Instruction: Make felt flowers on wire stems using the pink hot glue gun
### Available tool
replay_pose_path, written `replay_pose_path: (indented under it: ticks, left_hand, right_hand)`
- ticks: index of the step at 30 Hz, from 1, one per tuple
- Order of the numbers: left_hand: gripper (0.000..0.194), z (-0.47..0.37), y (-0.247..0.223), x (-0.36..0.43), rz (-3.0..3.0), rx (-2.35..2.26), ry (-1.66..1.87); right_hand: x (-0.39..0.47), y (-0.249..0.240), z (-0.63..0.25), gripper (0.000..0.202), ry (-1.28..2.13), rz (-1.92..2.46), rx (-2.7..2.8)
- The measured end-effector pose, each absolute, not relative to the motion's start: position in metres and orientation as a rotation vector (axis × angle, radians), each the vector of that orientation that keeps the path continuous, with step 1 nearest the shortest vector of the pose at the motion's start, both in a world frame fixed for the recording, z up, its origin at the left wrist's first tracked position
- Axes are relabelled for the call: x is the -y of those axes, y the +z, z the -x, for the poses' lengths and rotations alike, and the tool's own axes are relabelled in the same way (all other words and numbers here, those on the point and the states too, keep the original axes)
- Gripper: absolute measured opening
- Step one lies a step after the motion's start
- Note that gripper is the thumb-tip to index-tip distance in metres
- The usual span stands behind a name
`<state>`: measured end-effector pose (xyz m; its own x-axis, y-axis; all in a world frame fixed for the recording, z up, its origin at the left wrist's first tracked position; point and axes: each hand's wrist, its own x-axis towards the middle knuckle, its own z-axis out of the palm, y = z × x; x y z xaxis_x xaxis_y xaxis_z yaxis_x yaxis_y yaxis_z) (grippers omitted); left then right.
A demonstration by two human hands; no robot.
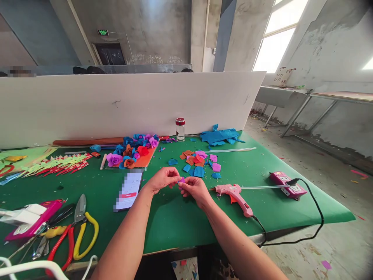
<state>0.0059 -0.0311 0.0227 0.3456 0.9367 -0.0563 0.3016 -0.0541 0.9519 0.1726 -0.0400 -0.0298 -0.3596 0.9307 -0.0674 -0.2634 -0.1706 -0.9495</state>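
Over the green table, my left hand (163, 180) and my right hand (196, 189) meet fingertip to fingertip. Both pinch one small purple piece (182, 180) between them. Just beyond lie loose petal-shaped pieces, among them a blue piece (199, 172) and a pink piece (216, 167). A pink glue gun (234, 194) rests to the right of my right hand, with a clear stick in its back. Left of my left hand is a phone (129, 189) with its screen lit. Finished paper flowers (128, 151) sit on an orange sheet behind the phone.
Red-and-yellow-handled shears (81, 208) and other tools lie at the left front. A pink power strip (287, 185) with a black cable is at the right. Near the white partition (131, 105) stand a glass jar (180, 130) and a heap of blue material (220, 136).
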Motion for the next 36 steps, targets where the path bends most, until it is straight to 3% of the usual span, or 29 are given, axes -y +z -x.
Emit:
replay_pose_path:
  ticks: [36]
  left_hand:
    - [0.031,0.002,0.024,0.026,-1.466,-1.145,0.79]
  right_hand:
    - [0.036,-0.024,-0.174,0.041,1.592,0.911,1.17]
